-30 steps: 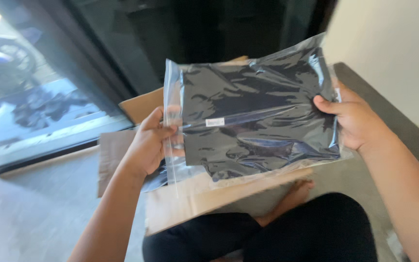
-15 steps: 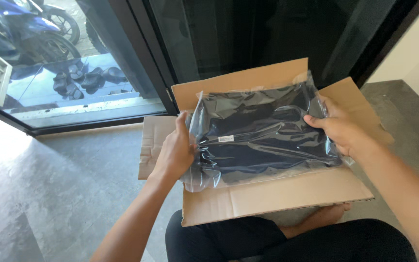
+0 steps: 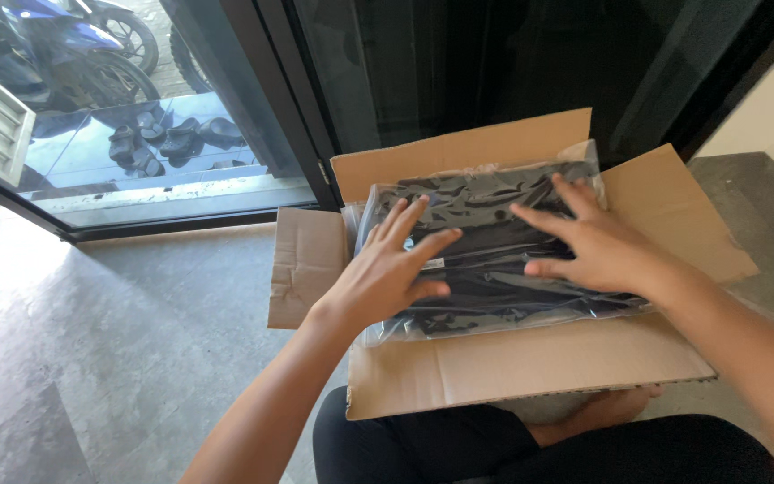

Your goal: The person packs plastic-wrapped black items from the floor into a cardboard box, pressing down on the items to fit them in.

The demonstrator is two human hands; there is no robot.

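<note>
A grey concrete floor (image 3: 91, 358) filled the lower left of the head view, with dark glass sliding doors (image 3: 459, 72) beyond it. Through the left pane (image 3: 172, 152), a blue motorbike (image 3: 38, 45) and some dark sandals (image 3: 159, 139) were visible outside.

On the floor just in front of the seated person's crossed legs (image 3: 512, 448) sat an open cardboard box (image 3: 530, 367), all four flaps folded outward.

Inside the box, lying flat and level with its opening, was a clear plastic bag holding folded black clothing (image 3: 494, 242). The bag nearly filled the box from side to side, and a small white label showed near its left edge.

The left hand (image 3: 387, 273) rested palm-down on the left part of the bag, fingers spread and straight, gripping nothing. The right hand (image 3: 597, 246) lay flat on the right part in the same way, fingers fanned out, closed on nothing.

Pressing well here seemed to call for even, flat pressure from both palms, so the bag would settle level without bunching. The glossy plastic looked slippery, so straight-down pressure would likely serve better than sliding.
</note>
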